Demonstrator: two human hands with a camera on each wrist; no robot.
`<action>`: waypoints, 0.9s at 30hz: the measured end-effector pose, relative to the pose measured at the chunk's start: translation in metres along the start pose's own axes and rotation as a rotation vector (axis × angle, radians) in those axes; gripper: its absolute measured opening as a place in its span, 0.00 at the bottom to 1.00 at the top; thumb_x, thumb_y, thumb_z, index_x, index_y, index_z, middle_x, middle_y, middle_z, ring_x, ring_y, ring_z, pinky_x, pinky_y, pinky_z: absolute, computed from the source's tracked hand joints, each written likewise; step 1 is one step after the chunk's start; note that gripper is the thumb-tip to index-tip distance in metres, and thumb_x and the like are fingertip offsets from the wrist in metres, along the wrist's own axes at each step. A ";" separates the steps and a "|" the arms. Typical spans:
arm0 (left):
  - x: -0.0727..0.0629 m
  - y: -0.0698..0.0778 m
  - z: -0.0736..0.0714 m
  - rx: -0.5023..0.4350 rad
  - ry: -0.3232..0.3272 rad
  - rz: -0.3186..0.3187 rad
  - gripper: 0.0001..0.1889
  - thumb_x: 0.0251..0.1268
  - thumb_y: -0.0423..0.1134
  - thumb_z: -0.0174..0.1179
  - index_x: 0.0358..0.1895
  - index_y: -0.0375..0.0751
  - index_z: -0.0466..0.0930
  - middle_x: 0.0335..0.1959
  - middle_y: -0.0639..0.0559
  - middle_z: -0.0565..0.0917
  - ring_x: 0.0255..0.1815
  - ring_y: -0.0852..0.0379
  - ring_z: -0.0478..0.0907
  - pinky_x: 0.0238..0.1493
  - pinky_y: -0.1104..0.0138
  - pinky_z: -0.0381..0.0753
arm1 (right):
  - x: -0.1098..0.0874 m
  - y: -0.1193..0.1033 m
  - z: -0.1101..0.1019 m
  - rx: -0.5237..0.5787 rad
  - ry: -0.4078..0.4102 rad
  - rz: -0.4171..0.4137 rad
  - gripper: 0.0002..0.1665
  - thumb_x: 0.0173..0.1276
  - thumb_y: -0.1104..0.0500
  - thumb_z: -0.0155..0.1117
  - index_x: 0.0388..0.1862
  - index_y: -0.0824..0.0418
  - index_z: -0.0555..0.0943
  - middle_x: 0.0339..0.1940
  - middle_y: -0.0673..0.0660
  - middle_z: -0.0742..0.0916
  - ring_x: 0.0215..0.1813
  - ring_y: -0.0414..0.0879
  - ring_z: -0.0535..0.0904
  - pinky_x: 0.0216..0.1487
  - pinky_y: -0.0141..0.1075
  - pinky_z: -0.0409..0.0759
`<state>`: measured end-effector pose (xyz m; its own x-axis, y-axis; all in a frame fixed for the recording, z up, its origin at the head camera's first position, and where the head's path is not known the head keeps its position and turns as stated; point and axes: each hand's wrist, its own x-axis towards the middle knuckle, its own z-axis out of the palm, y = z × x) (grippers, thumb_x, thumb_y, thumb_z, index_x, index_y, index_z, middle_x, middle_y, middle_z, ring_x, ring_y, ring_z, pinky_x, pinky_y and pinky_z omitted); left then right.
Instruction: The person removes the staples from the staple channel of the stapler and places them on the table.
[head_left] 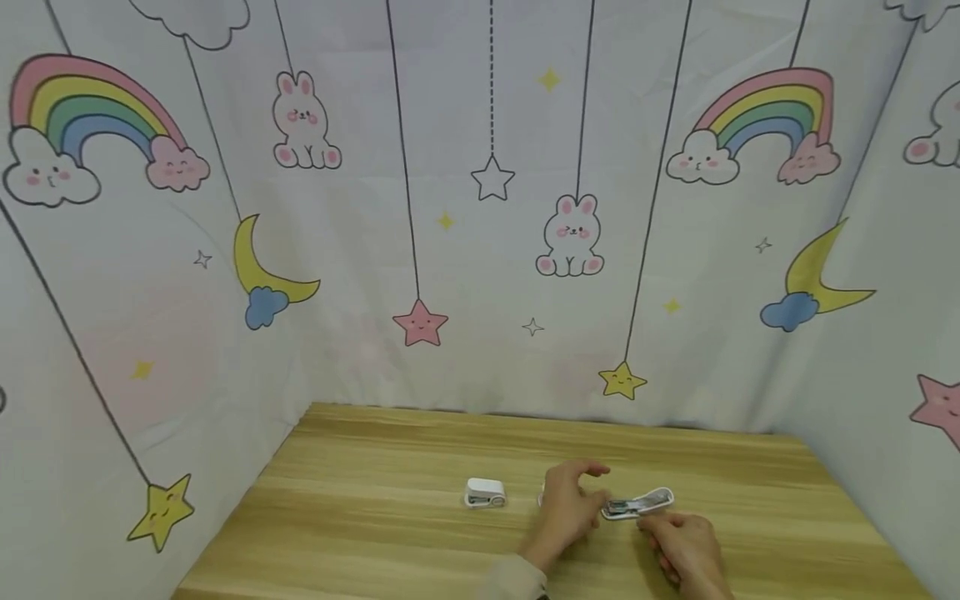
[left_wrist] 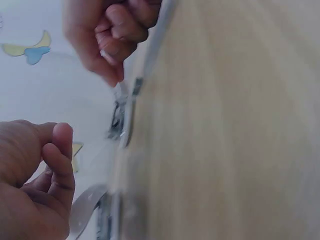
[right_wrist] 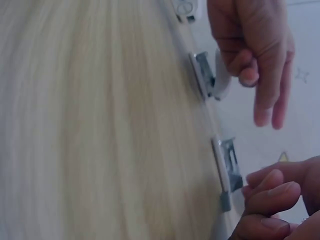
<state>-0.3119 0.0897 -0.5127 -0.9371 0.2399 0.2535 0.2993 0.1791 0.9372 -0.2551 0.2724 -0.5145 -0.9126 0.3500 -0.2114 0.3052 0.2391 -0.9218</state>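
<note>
A small white stapler (head_left: pixel 658 498) lies spread open on the table, its metal inside showing. At its near right side is my right hand (head_left: pixel 686 546), and thumb and index finger pinch one end of it in the left wrist view. My left hand (head_left: pixel 567 508) hovers at the other end with bent, relaxed fingers and nothing in them. Behind the left hand a second white stapler (right_wrist: pixel 203 75) is mostly hidden in the head view; the right wrist view shows its raised top. A third white stapler (head_left: pixel 485 492), folded together, sits farther left.
The wood-grain table (head_left: pixel 375 483) carries all three staplers in a rough row. A pale cloth (head_left: pixel 480 275) printed with rainbows, rabbits, stars and moons hangs behind it and along both sides.
</note>
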 end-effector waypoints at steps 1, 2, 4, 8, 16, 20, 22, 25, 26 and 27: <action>0.002 0.002 -0.007 0.002 0.004 0.004 0.18 0.64 0.24 0.70 0.56 0.39 0.88 0.55 0.44 0.89 0.11 0.72 0.72 0.14 0.78 0.70 | -0.001 -0.002 0.002 0.003 -0.009 -0.011 0.13 0.66 0.57 0.73 0.33 0.68 0.86 0.14 0.47 0.79 0.13 0.37 0.66 0.14 0.30 0.67; 0.003 0.004 -0.015 -0.006 0.005 0.002 0.17 0.65 0.24 0.70 0.56 0.38 0.88 0.56 0.43 0.88 0.11 0.71 0.73 0.14 0.78 0.69 | -0.001 -0.005 0.005 0.010 -0.020 -0.024 0.13 0.68 0.57 0.72 0.36 0.68 0.86 0.14 0.48 0.78 0.13 0.37 0.66 0.14 0.30 0.66; 0.005 0.005 -0.031 -0.012 0.017 0.005 0.17 0.67 0.26 0.69 0.58 0.40 0.88 0.58 0.42 0.88 0.14 0.69 0.77 0.16 0.78 0.70 | -0.002 -0.011 0.011 0.051 -0.044 -0.056 0.16 0.71 0.55 0.72 0.44 0.70 0.86 0.14 0.47 0.77 0.13 0.37 0.65 0.14 0.30 0.65; 0.003 0.003 -0.061 -0.018 0.053 0.002 0.17 0.69 0.28 0.69 0.58 0.44 0.88 0.58 0.41 0.88 0.28 0.64 0.84 0.23 0.76 0.77 | 0.002 -0.026 0.024 0.181 -0.089 -0.111 0.17 0.73 0.54 0.73 0.51 0.66 0.86 0.19 0.46 0.81 0.16 0.37 0.68 0.17 0.29 0.66; -0.008 -0.013 -0.081 0.025 0.042 0.043 0.25 0.60 0.22 0.61 0.59 0.45 0.87 0.54 0.43 0.89 0.54 0.42 0.88 0.50 0.71 0.87 | 0.013 -0.046 0.057 0.295 -0.227 -0.233 0.19 0.72 0.61 0.74 0.59 0.61 0.83 0.37 0.48 0.90 0.23 0.41 0.77 0.21 0.31 0.72; -0.013 -0.022 -0.077 0.024 -0.022 0.040 0.29 0.58 0.20 0.60 0.64 0.43 0.83 0.57 0.41 0.88 0.59 0.41 0.88 0.53 0.70 0.88 | 0.020 -0.045 0.074 0.210 -0.341 -0.298 0.28 0.70 0.65 0.74 0.68 0.64 0.79 0.54 0.58 0.90 0.25 0.41 0.81 0.22 0.29 0.73; -0.013 -0.026 -0.074 0.013 -0.028 0.035 0.30 0.56 0.19 0.61 0.64 0.40 0.83 0.56 0.38 0.88 0.57 0.43 0.89 0.53 0.68 0.90 | 0.021 -0.045 0.081 0.161 -0.379 -0.317 0.31 0.68 0.66 0.75 0.69 0.64 0.78 0.59 0.63 0.88 0.25 0.41 0.81 0.22 0.29 0.72; -0.014 -0.030 -0.068 0.012 0.005 0.024 0.29 0.54 0.18 0.63 0.63 0.37 0.83 0.53 0.37 0.90 0.52 0.48 0.90 0.51 0.65 0.91 | 0.022 -0.043 0.091 0.110 -0.391 -0.339 0.31 0.66 0.67 0.76 0.67 0.63 0.79 0.61 0.66 0.88 0.23 0.41 0.80 0.20 0.29 0.72; -0.015 -0.031 -0.067 0.014 0.023 0.019 0.29 0.54 0.18 0.64 0.62 0.37 0.83 0.51 0.37 0.91 0.51 0.49 0.91 0.50 0.64 0.92 | 0.022 -0.043 0.094 0.099 -0.384 -0.342 0.30 0.65 0.67 0.76 0.66 0.63 0.80 0.60 0.66 0.88 0.22 0.41 0.79 0.20 0.29 0.72; -0.015 -0.031 -0.066 0.020 0.041 0.012 0.29 0.53 0.18 0.65 0.61 0.37 0.83 0.50 0.38 0.91 0.50 0.50 0.91 0.50 0.64 0.92 | 0.022 -0.043 0.096 0.090 -0.372 -0.342 0.30 0.64 0.67 0.76 0.66 0.62 0.80 0.59 0.66 0.89 0.22 0.41 0.79 0.20 0.29 0.72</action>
<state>-0.3189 0.0179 -0.5303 -0.9397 0.2033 0.2749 0.3141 0.1956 0.9290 -0.3140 0.1825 -0.5112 -0.9962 -0.0845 0.0213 -0.0379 0.1993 -0.9792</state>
